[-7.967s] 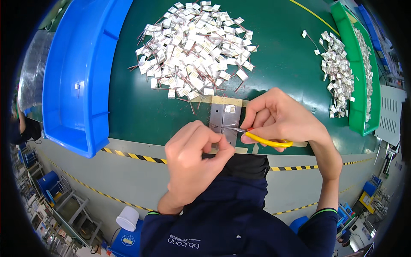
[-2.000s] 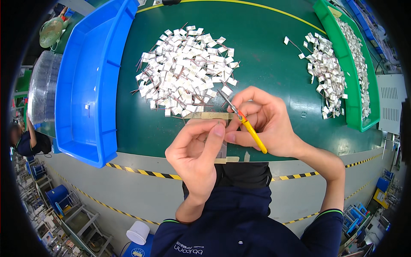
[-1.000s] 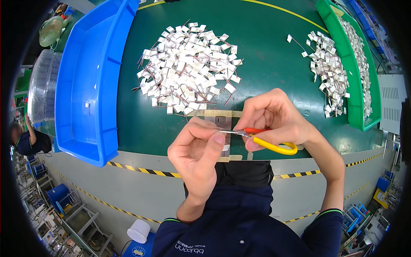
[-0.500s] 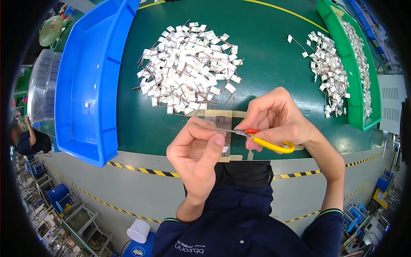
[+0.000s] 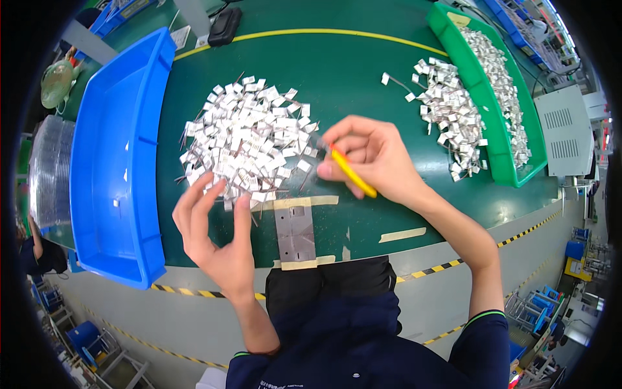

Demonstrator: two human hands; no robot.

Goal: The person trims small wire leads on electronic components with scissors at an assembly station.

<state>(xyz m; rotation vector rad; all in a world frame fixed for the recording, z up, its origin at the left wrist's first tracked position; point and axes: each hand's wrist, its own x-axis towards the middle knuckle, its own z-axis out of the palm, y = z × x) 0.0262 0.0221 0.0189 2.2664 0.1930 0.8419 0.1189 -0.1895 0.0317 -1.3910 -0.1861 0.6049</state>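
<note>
Green table [image 5: 363, 84]: blue bin [image 5: 110, 162] left, green tray [image 5: 492, 110] right. Left hand [image 5: 217, 230], fingers now spread empty, has left the taped plate [image 5: 295, 233]; right hand [image 5: 372, 159] grips yellow-handled cutters [image 5: 350, 172] beside the silver pile [image 5: 249, 146].

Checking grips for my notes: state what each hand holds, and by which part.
The right hand holds the yellow-handled tool by its handle. The left hand holds nothing, fingers spread at the edge of the pile of small silver parts.

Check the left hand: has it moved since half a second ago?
Yes. The left hand has left the taped metal plate and now reaches, fingers spread, up-left to the near edge of the pile of small silver parts.
</note>
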